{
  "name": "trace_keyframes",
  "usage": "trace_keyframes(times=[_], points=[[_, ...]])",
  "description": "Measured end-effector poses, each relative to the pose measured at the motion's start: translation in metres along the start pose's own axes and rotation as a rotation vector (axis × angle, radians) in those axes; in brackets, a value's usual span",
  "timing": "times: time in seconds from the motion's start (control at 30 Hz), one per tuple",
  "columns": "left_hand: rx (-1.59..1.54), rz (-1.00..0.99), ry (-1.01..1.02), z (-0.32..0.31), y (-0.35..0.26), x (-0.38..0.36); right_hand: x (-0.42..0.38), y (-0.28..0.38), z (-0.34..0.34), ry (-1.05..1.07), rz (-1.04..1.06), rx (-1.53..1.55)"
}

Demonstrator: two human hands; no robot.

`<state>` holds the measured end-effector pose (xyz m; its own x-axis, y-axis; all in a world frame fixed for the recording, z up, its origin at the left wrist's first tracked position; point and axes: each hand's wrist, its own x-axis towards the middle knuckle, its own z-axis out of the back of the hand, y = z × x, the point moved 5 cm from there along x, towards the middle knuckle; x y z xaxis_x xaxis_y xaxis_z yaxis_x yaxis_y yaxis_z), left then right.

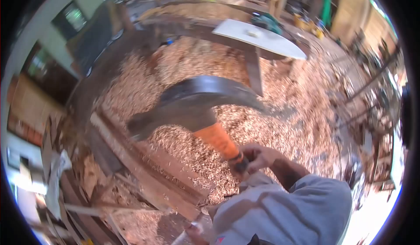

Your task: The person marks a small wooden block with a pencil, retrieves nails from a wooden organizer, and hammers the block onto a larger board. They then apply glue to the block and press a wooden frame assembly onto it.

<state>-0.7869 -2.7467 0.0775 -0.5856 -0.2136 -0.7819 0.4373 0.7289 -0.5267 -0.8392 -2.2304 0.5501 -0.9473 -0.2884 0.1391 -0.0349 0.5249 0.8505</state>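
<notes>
A claw hammer with a dark metal head, an orange neck and a black grip looms large before my face. My right hand is wrapped round the black grip near its lower end. The head, smeared by motion, spreads sideways across the middle of the view, above wood shavings. At the bottom edge, a blurred skin-coloured patch looks like my left hand, beside something pale. Its fingers are not distinct.
Wood shavings cover the floor. A long grooved timber lies at lower left, with boards beyond it. A white pointed board rests on a wooden support, near a green power tool. Clutter lines the right side.
</notes>
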Motion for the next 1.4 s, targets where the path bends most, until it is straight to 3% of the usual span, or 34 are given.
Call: trace_keyframes(times=[0.03, 0.07, 0.1, 0.13, 0.17, 0.2, 0.23, 0.27, 0.33, 0.37, 0.47, 0.53, 0.73, 0.83, 0.9, 1.03, 1.17, 1.23, 1.3, 1.37, 1.4], points=[[0.034, 0.231, 0.082, -0.009, 0.045, 0.036, -0.016, 0.023, 0.012, -0.101, 0.032, -0.019], [0.287, 0.197, 0.121, -0.132, 0.044, -0.066, -0.023, 0.045, 0.025, -0.263, 0.029, -0.185], [0.495, 0.075, 0.191, -0.155, 0.083, -0.013, -0.041, 0.057, 0.047, -0.48, 0.043, -0.258], [0.328, 0.395, 0.359, -0.226, 0.111, -0.03, -0.066, 0.059, 0.07, -0.701, -0.008, -0.244], [0.398, 0.408, 0.186, -0.282, 0.133, -0.035, -0.092, 0.057, 0.094, -0.919, -0.064, -0.225], [0.388, 0.45, 0.438, -0.346, 0.149, -0.05, -0.12, 0.058, 0.114, -1.056, -0.131, -0.425], [0.471, 0.417, 0.483, -0.401, 0.16, -0.063, -0.149, 0.056, 0.134, -1.179, -0.203, -0.635], [0.546, 0.377, 0.523, -0.45, 0.168, -0.076, -0.179, 0.042, 0.156, -1.258, -0.271, -0.708], [0.673, 0.341, 0.852, -0.533, 0.174, -0.126, -0.222, 0.025, 0.172, -1.357, -0.402, -0.722], [0.711, 0.317, 0.869, -0.563, 0.183, -0.135, -0.237, 0.018, 0.178, -1.368, -0.338, -0.778], [0.795, 0.289, 0.857, -0.633, 0.219, -0.171, -0.252, 0.027, 0.189, -1.44, -0.438, -0.514], [0.824, 0.279, 0.852, -0.682, 0.256, -0.18, -0.261, 0.035, 0.217, -1.516, -0.33, -0.641], [0.758, 0.345, 1.123, -0.85, 0.394, -0.22, -0.285, 0.08, 0.313, -1.598, -0.475, -0.55], [0.701, 0.302, 1.118, -0.92, 0.44, -0.242, -0.282, 0.125, 0.361, -1.559, -0.558, -0.586], [0.74, 0.182, 1.152, -0.981, 0.463, -0.257, -0.275, 0.149, 0.392, -1.623, -0.534, -0.413], [0.673, 0.114, 1.143, -1.066, 0.507, -0.254, -0.271, 0.172, 0.453, -1.58, -0.488, -0.446], [0.776, -0.07, 0.934, -1.128, 0.54, -0.229, -0.25, 0.204, 0.518, -1.523, -0.422, -0.31], [0.866, -0.309, 0.883, -1.143, 0.551, -0.207, -0.246, 0.219, 0.545, -1.463, -0.533, -0.318], [0.723, -0.32, 0.829, -1.153, 0.571, -0.184, -0.244, 0.235, 0.594, -1.383, -0.476, -0.424], [0.856, -0.758, 0.808, -1.173, 0.568, -0.176, -0.234, 0.256, 0.633, -1.323, -0.483, -0.449], [0.926, -0.791, 0.802, -1.177, 0.57, -0.178, -0.226, 0.277, 0.645, -1.257, -0.511, -0.576]])
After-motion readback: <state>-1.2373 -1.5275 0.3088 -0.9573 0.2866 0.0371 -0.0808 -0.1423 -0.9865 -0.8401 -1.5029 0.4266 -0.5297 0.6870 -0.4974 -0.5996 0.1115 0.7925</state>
